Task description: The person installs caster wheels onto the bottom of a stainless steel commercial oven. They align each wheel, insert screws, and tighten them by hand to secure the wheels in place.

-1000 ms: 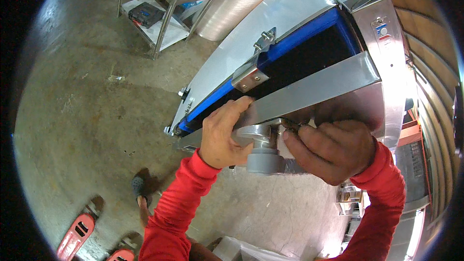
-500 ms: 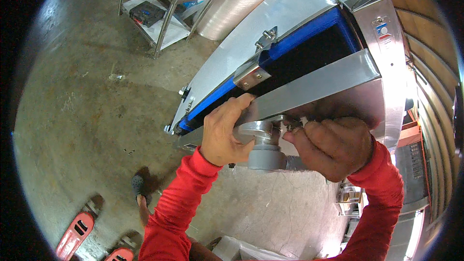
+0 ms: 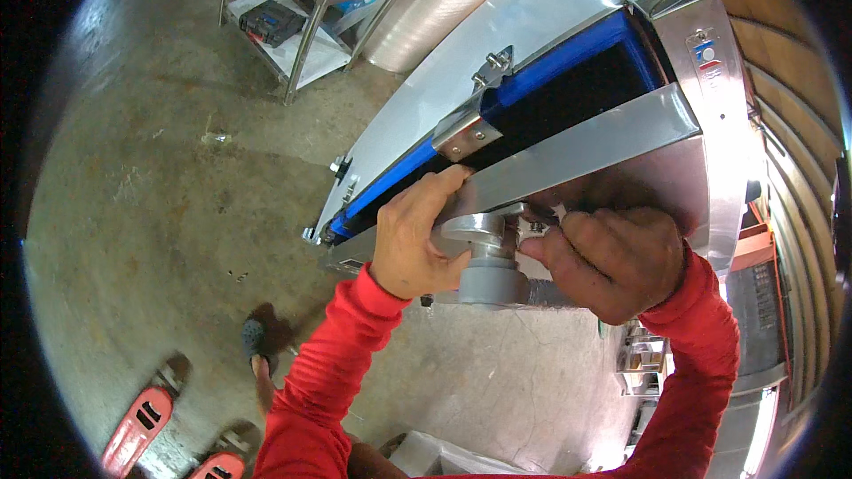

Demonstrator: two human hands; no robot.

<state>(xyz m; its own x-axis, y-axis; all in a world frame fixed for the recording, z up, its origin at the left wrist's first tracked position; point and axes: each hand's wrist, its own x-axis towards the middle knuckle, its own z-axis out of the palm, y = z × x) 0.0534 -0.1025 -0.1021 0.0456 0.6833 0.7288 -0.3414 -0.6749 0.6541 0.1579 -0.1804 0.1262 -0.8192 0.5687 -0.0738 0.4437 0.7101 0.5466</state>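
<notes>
My hands have barely shifted: left hand (image 3: pixel 413 235) still grips the grey fitting (image 3: pixel 490 270); right hand (image 3: pixel 617 257) fingers pinch small hardware beside it.

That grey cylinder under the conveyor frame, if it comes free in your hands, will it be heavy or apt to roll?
Likely heavy for its size: the grey cylinder looks solid beneath a metal flange. Probably rolls if laid down. The left hand cups it; right hand works beside.
</notes>
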